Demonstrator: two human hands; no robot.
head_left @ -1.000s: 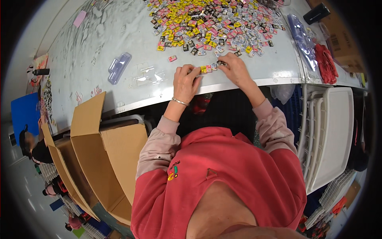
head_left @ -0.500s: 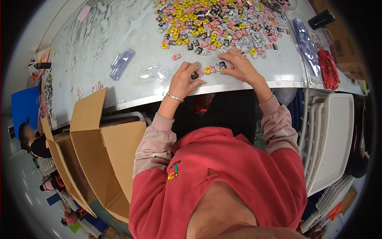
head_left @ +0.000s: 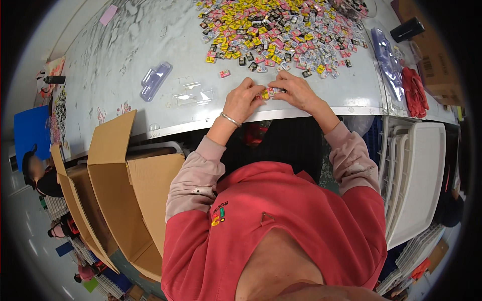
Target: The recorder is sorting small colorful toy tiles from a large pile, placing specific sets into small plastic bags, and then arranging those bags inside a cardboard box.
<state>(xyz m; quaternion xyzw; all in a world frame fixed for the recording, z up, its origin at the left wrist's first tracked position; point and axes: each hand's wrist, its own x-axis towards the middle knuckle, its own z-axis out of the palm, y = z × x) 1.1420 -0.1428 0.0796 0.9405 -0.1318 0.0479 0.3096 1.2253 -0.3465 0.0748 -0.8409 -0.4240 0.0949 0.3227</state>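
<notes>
Your left hand (head_left: 242,100) and right hand (head_left: 296,91) meet fingertips-down on the tabletop (head_left: 150,45), both closed around a short row of small coloured packets (head_left: 271,92), just below the big scattered pile (head_left: 281,32).

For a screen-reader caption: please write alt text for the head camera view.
Seen from above, a person's left hand and right hand pinch a short row of small coloured packets at the near edge of a grey table. A big pile of packets lies beyond, clear plastic trays to the left, open cardboard boxes beside the table.
</notes>
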